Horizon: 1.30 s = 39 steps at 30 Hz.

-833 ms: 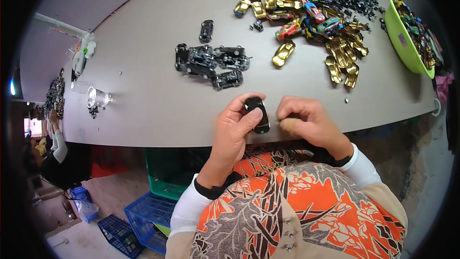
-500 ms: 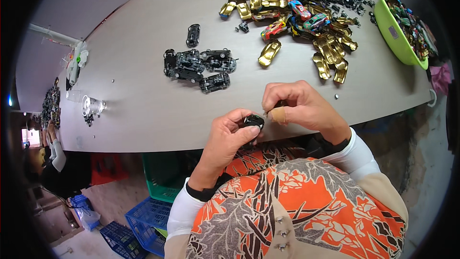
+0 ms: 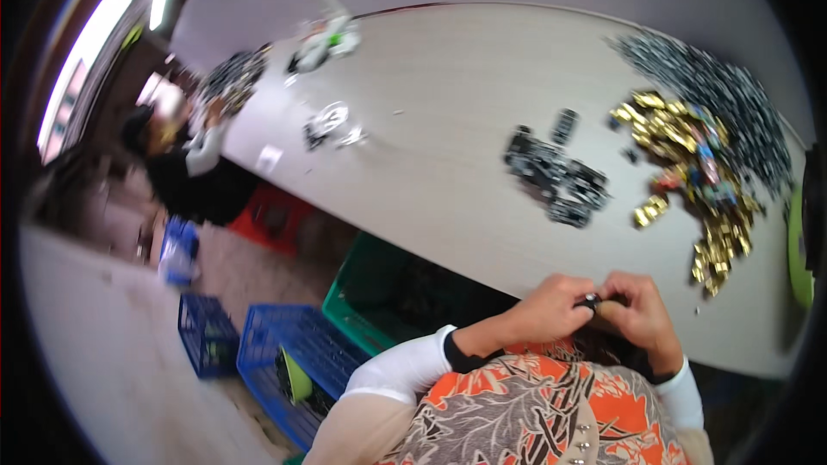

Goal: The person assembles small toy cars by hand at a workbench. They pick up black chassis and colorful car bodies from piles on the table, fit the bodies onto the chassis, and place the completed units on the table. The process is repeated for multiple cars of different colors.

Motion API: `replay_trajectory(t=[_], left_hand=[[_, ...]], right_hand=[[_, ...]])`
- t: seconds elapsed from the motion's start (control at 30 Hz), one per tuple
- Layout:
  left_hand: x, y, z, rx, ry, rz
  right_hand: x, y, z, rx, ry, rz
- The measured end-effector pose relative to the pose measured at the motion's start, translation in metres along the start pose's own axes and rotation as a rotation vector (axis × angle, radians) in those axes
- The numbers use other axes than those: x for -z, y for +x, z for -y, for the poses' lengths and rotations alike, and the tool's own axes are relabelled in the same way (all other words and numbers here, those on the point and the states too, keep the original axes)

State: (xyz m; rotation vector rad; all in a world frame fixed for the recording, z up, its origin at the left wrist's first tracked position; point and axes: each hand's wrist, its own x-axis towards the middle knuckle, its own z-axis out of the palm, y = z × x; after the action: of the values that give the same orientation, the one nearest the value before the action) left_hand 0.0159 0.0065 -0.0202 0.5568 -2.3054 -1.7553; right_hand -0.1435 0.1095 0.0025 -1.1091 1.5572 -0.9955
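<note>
My left hand is closed around a small black toy car, most of it hidden by the fingers. Against it, my right hand is closed in a pinch; what it holds is blurred and covered. Both hands are together over the table's near edge, in front of my body. On the table beyond them lies a loose cluster of black toy car chassis. Gold toy car bodies, with some coloured ones among them, are heaped to the right.
A pile of small dark parts lies at the far right. A clear plastic cup is on the table. Green and blue crates stand below its edge. A green tub is at the right rim. Another person works at far left.
The view has swung left, showing more of the other person and the floor. My right hand has come in from beside the toy car and now meets my left hand at it.
</note>
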Motion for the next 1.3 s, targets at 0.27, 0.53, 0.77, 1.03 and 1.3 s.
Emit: replay_trajectory(t=[0.27,0.53,0.77,1.03,1.3], left_hand=[[0.044,-0.055,-0.003,0.006,0.106,-0.019],[0.099,-0.132,0.031,0.459,0.719,-0.397],[0.09,-0.053,-0.008,0.08,0.389,-0.529],[0.052,0.044,-0.016,-0.254,0.853,-0.284],[0.041,0.052,-0.006,-0.256,0.92,-0.277]], right_hand=[[-0.023,0.01,0.007,0.2,-0.03,0.12],[0.046,0.025,0.004,0.357,-0.434,-0.48],[0.064,0.048,0.002,0.457,-0.604,-0.546],[0.055,0.04,-0.005,0.386,-0.704,-0.336],[0.06,0.017,-0.018,0.138,0.686,-0.399]])
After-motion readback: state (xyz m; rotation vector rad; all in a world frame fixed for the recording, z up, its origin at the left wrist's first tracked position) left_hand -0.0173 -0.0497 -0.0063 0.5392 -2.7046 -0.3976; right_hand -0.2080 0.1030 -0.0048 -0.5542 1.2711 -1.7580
